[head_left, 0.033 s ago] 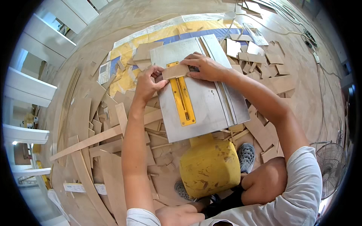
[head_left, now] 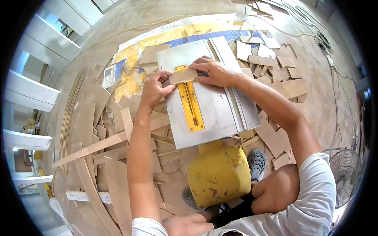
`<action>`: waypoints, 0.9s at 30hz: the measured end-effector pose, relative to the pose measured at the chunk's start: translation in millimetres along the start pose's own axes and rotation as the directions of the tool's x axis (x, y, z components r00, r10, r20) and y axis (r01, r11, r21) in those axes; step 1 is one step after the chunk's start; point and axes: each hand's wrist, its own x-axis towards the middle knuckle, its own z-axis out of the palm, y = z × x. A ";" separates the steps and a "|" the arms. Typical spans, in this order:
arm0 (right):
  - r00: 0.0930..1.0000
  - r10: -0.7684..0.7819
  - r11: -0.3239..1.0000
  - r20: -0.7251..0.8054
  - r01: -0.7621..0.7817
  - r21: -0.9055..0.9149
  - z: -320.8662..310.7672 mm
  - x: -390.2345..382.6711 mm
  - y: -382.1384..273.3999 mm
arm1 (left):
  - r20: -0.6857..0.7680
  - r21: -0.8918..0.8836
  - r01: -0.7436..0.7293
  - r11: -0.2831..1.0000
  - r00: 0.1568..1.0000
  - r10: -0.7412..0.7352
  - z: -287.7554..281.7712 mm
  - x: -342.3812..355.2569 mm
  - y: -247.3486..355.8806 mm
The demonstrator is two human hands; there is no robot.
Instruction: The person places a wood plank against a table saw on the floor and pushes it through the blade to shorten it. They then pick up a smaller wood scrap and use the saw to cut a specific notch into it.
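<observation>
A small rectangular piece of thin board point(head_left: 183, 76) lies across the far part of a yellow slotted insert point(head_left: 190, 106). This insert is set into the grey metal top of a table saw point(head_left: 214, 118). My left hand point(head_left: 158, 87) pinches the board's left end between thumb and fingers. At its right end, the thumb and fingers of my right hand point(head_left: 214, 72) grip it too. The slot runs toward me from under the board; whether a blade stands up beneath it is hidden. The saw's yellow housing point(head_left: 219, 171) stands between my feet.
Board offcuts point(head_left: 271, 61) lie scattered around the saw, with longer strips point(head_left: 94, 149) on the left. A yellow and blue sheet point(head_left: 169, 37) spreads beyond it. Cables point(head_left: 315, 37) run along the right. A fan point(head_left: 345, 169) stands by my right side, white panels point(head_left: 31, 88) at far left.
My right hand and the small board have shifted very slightly toward me. Both hands keep their hold, and the saw stays in place.
</observation>
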 end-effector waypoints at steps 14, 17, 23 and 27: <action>0.997 -0.063 0.998 0.048 0.063 0.001 0.3 -32.2 -26.3 | 0.067 0.013 -0.006 1.000 0.998 0.005 3.0 -39.0 19.8; 0.995 -0.074 0.997 0.067 0.072 0.031 -2.2 -37.1 -33.2 | 0.109 0.045 -0.020 0.999 0.994 0.015 -2.2 -49.6 25.1; 0.996 0.080 0.995 -0.035 -0.077 0.068 -19.4 -68.5 -64.4 | 0.058 -0.409 0.146 0.901 0.989 -0.134 -10.3 -121.3 31.9; 0.965 -0.092 0.962 -0.246 0.150 0.230 -13.2 -63.5 -146.4 | 0.060 -0.943 0.135 0.304 0.968 -0.246 3.9 -181.6 75.5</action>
